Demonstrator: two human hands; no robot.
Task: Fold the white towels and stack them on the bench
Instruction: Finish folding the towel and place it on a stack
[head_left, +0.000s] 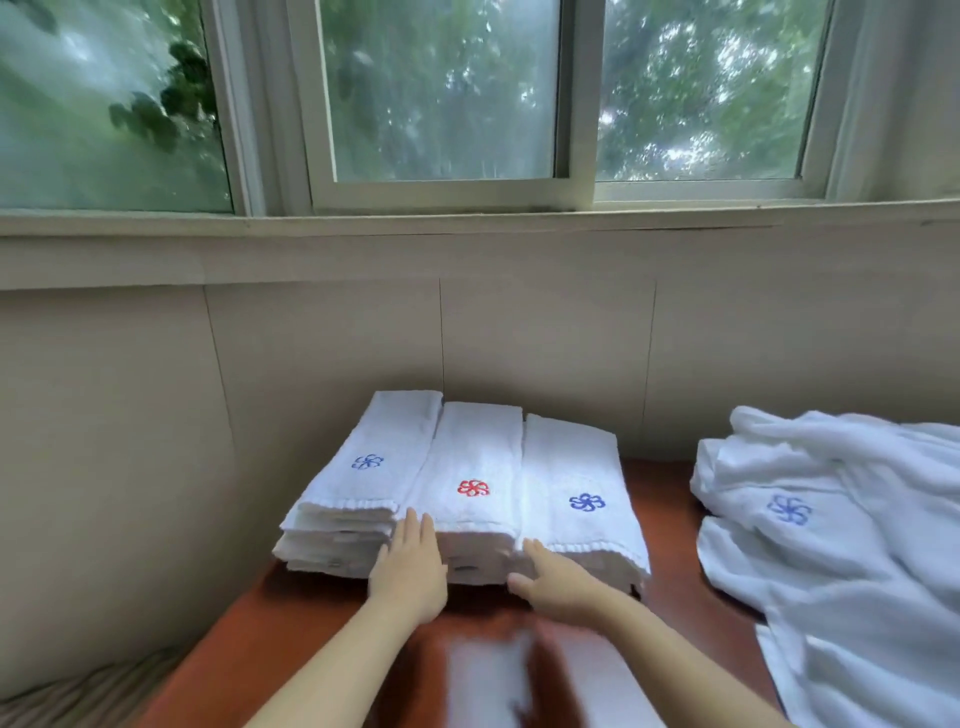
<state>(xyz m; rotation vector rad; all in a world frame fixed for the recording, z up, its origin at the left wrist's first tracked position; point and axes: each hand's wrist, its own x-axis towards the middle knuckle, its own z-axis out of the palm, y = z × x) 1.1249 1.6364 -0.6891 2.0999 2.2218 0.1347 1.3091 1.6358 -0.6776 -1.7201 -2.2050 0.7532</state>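
Pressing against the near face of the folded towels, both hands are entered first.

Left hand (410, 564): fingers straight and together, laid flat on the front edge of the middle stack; nothing is gripped. The flat palm is judged to serve for squaring the layers, not for lifting.

Right hand (553, 577): fingers extended and slightly spread, tips touching the lower front of the right stack; nothing is held. Its low position is judged to keep the bottom layers from sliding out.

Left stack (374, 467): white, folded, several layers, blue flower emblem uppermost.

Middle stack (475, 467): white, folded, red flower emblem uppermost, touching its neighbours on both sides.

Right stack (576, 478): white, folded, blue flower emblem uppermost. The three are set side by side with far ends close to the wall panel (322, 364), presumably so that the row is backed and kept straight.

Bench (291, 639): reddish-brown surface, on which all stacks rest. A blurred white patch is seen on it near the forearms; it cannot be told what this is.

Loose white pile (841, 519): unfolded cloth with a blue emblem, lying on the bench to the right, apart from the stacks; judged to be work not yet done.

Window (441, 93): above the sill, green foliage outside.

Striped fabric (78, 696): lower left, beside the bench.
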